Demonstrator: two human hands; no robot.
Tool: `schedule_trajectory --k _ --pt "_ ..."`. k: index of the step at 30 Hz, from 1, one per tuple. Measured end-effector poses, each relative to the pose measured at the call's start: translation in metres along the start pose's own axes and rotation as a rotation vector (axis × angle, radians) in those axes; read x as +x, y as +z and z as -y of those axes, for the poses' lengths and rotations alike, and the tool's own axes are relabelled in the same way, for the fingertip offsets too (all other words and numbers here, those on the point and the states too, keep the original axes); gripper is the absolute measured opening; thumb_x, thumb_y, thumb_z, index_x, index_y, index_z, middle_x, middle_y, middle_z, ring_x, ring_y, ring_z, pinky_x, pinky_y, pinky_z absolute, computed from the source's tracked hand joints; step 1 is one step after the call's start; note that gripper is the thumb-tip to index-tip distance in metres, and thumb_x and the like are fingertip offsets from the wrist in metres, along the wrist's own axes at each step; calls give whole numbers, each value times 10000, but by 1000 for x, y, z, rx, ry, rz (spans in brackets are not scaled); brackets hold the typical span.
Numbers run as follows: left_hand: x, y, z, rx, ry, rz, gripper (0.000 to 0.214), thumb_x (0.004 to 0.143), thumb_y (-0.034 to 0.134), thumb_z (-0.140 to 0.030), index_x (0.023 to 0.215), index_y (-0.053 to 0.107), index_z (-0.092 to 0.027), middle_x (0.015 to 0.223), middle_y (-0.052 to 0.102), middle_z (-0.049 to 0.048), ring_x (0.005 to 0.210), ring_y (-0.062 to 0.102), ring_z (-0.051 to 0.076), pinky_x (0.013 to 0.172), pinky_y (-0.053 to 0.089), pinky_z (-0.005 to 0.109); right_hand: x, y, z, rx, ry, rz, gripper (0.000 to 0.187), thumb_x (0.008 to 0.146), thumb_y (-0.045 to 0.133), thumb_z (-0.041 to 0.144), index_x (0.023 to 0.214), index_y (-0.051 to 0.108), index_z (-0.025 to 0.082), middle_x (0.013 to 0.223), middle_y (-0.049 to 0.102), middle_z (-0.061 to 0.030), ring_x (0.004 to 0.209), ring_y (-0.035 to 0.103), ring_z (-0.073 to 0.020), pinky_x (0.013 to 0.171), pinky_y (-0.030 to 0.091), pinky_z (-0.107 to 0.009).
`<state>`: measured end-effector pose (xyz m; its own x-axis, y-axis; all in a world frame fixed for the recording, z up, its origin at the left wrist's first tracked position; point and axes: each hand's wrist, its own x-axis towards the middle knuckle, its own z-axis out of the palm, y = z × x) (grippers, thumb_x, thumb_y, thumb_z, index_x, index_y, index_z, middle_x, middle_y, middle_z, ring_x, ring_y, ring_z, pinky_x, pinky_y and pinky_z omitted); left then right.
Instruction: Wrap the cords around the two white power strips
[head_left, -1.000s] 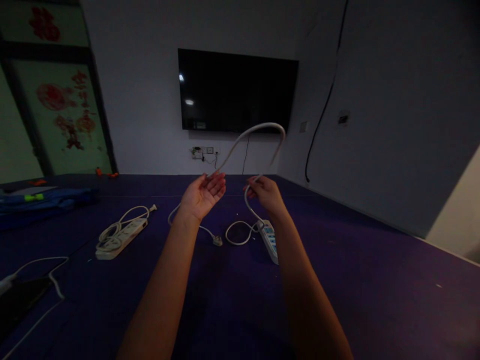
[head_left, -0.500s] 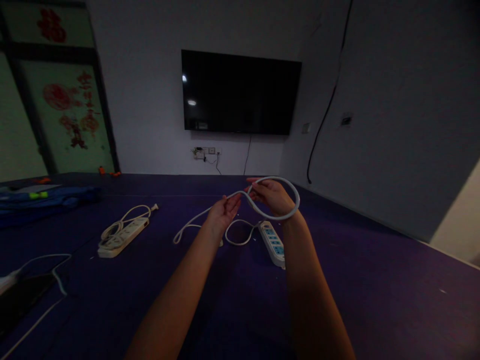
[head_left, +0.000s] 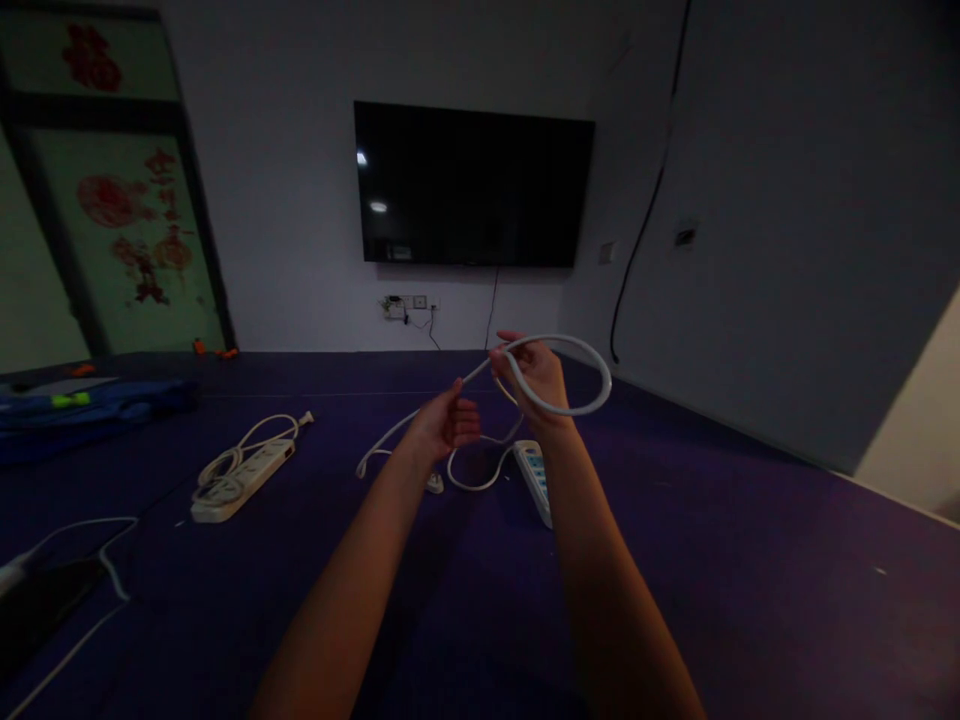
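My right hand (head_left: 534, 378) is closed on a loop of white cable (head_left: 592, 398) that curls around its wrist side. That cable runs down to a white power strip (head_left: 534, 478) with blue sockets lying on the purple surface (head_left: 750, 560). My left hand (head_left: 448, 420) is closed around the same cable a little lower and to the left. From there the cable trails down to its plug (head_left: 434, 484) on the surface.
A second white power strip (head_left: 240, 478) with coiled cord lies at the left. Another white cable (head_left: 97, 545) and a dark object sit at the far left edge. Blue items (head_left: 90, 405) lie at the back left. A wall-mounted TV (head_left: 472, 185) hangs ahead.
The tall arch of cable between my hands has come down into a small loop at my right hand. My left hand went from open palm up to closed on the cable.
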<state>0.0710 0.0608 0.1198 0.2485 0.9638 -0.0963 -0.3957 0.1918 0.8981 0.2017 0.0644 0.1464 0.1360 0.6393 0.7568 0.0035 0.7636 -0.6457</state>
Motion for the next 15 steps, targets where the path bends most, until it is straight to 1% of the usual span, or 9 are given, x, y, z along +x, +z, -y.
schedule_trajectory --k 1,2,4,6,8,10,12,13,15 --pt "-9 3 -5 65 62 -9 379 817 570 -415 548 548 -149 440 542 10 360 496 103 427 418 226 1 0 1 3 -11 -31 462 666 695 403 1046 585 165 772 614 -11 676 573 -120 612 500 -252" --pt "-20 7 -10 104 183 10 371 806 587 -404 538 550 -151 444 539 5 368 491 100 434 415 226 1 -1 1 12 -13 -56 490 688 676 402 1107 566 173 797 621 -16 695 577 -123 627 504 -255" --pt "-40 15 -18 141 506 -4 286 747 667 -353 559 579 -157 527 587 17 481 557 117 540 464 242 0 -1 4 53 -2 -85 539 728 641 372 1222 510 199 844 637 -24 707 582 -121 664 507 -264" --pt "-53 21 -21 183 811 -60 142 632 765 -217 690 644 -172 782 673 54 817 634 174 746 479 257 -2 1 8 120 17 -78 554 765 610 334 1289 458 234 889 653 -29 709 586 -117 696 506 -272" --pt "-51 20 -17 265 946 -102 434 480 822 -100 872 666 -200 1105 637 74 1172 497 232 935 406 285 -5 5 15 179 42 -44 530 798 582 319 1305 443 261 921 664 -31 730 591 -116 713 505 -270" --pt "-37 14 -9 357 914 -110 674 372 839 -57 998 644 -211 1253 560 79 1290 371 263 1015 337 316 -8 9 22 222 77 1 492 817 566 326 1293 456 270 929 671 -28 744 594 -114 703 506 -255" --pt "-19 6 -1 440 788 -44 736 339 846 -64 1030 637 -209 1208 589 94 1203 464 284 982 367 344 -10 13 26 281 112 41 458 821 566 340 1266 481 266 918 675 -20 726 593 -105 674 506 -229" --pt "-10 2 1 486 747 -6 686 385 843 -102 1030 638 -217 1152 620 87 1119 529 275 942 398 348 -10 15 27 318 128 60 441 820 569 348 1247 496 264 910 677 -15 706 590 -99 653 505 -215" --pt "1 -4 3 573 648 71 437 534 793 -185 949 660 -212 894 684 53 871 620 232 833 451 339 -10 16 26 383 163 91 396 818 570 364 1199 527 263 905 679 -5 659 578 -87 604 499 -191"
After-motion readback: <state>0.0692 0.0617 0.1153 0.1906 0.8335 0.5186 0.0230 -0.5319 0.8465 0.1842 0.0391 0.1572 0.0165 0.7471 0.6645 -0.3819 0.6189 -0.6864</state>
